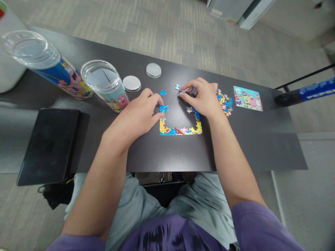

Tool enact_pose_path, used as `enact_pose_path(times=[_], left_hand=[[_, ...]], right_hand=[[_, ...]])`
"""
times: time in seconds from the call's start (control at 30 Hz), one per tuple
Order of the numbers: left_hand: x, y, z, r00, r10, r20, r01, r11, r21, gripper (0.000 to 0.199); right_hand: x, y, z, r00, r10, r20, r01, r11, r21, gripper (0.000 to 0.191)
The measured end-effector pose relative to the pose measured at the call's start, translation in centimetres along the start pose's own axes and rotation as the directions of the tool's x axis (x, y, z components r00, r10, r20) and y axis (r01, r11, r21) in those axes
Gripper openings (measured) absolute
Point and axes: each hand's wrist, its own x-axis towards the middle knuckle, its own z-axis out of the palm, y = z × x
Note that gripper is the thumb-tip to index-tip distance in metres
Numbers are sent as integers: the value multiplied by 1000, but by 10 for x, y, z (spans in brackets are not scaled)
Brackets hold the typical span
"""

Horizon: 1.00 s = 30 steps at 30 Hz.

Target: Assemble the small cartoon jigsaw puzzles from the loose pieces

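Note:
A partly joined jigsaw puzzle frame (180, 131) lies on the dark table, its bottom and sides in place around a bare middle. My left hand (142, 113) rests at its left side, thumb and index finger apart, the fingertips at the blue upper-left pieces (164, 108). Above the frame my right hand (202, 96) is closed in a pinch on a small puzzle piece (179, 93), mostly hidden by the fingertips. Two loose blue pieces lie nearby: one piece (162, 93) above the left side, another piece (177, 86) just beyond my right fingertips.
A pile of loose pieces (227, 104) lies right of my right wrist, partly hidden, with a picture card (248, 98) beyond. At left stand a clear-topped canister (106, 85) and a taller one (62, 75), two round lids (131, 83) (153, 70), and a black tablet (49, 144).

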Motion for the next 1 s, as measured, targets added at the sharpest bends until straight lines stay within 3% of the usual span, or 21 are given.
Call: enact_pose_path(times=[0.37, 0.67, 0.87, 1.0], left_hand=[[-2, 5, -2, 1000, -18, 2, 18, 1000, 23, 28], [-1, 8, -4, 999, -36, 17, 36, 999, 23, 26], [-1, 7, -3, 999, -39, 15, 38, 999, 21, 29], [-2, 5, -4, 1000, -16, 15, 16, 1000, 15, 28]], right_hand=[[-3, -11, 5, 1000, -2, 9, 3, 1000, -19, 34], [-4, -19, 3, 995, -60, 75, 60, 998, 0, 32], [-3, -24, 9, 994, -67, 88, 66, 998, 13, 12], [-5, -30, 6, 992, -73, 100, 77, 996, -37, 13]])
